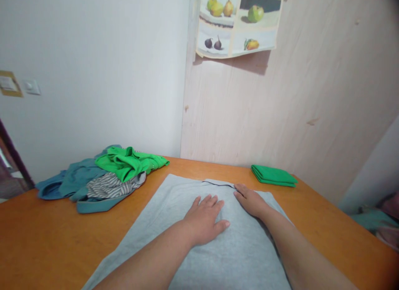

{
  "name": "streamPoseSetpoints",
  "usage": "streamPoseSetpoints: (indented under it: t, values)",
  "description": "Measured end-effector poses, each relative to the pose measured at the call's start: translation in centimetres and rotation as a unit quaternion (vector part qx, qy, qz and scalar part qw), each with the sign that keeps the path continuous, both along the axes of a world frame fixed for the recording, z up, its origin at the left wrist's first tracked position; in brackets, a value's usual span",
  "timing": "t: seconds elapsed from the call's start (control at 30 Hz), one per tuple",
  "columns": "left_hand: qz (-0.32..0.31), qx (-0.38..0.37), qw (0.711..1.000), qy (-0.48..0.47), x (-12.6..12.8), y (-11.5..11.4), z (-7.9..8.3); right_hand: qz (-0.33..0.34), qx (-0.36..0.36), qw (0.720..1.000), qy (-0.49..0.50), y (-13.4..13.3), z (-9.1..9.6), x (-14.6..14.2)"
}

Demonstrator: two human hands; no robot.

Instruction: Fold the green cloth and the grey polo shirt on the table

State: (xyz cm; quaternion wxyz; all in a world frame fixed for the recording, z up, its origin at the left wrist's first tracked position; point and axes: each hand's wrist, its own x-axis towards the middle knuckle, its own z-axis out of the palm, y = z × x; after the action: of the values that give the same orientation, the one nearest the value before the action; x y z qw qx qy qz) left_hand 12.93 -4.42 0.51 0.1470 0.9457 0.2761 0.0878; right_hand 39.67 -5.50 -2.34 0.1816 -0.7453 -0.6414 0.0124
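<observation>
A light grey cloth garment (pixel 227 261) lies spread flat on the orange-brown table, its near end running out of view at the bottom. A thin dark line marks part of its far edge. My left hand (pixel 205 219) rests palm down near the middle of the grey cloth, fingers and thumb spread. Farther up and to the right, my right hand (pixel 251 199) lies flat on the cloth, fingertips touching the end of the dark line by the far edge. Neither hand grips anything.
At the table's (pixel 46 240) back left is a loose heap with a bright green garment (pixel 127 162), a striped cloth (pixel 109 186) and blue-teal garments (pixel 79 178). A folded green cloth (pixel 274 175) sits at the back right. Fruit pictures (pixel 237 26) hang on the wall behind.
</observation>
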Motion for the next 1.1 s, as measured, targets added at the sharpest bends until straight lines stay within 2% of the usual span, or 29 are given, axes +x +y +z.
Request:
streamPoseSetpoints:
  t: [0.33,0.57,0.73,1.1]
  values:
    - [0.001,-0.005,1.0,-0.017,-0.3,0.7,-0.3,-0.017,-0.039,0.999,-0.013,0.1,0.2,0.3]
    - [0.091,0.014,0.996,0.008,-1.0,3.0,-0.3,-0.098,-0.051,0.993,-0.03,-0.7,0.6,2.2]
    - [0.164,0.033,0.984,0.057,-1.9,4.5,-0.6,-0.123,-0.063,0.99,-0.039,-1.2,0.0,2.9]
    - [0.173,0.03,0.982,0.063,-2.1,4.6,-0.6,-0.138,-0.012,0.99,-0.022,-1.0,0.9,3.9]
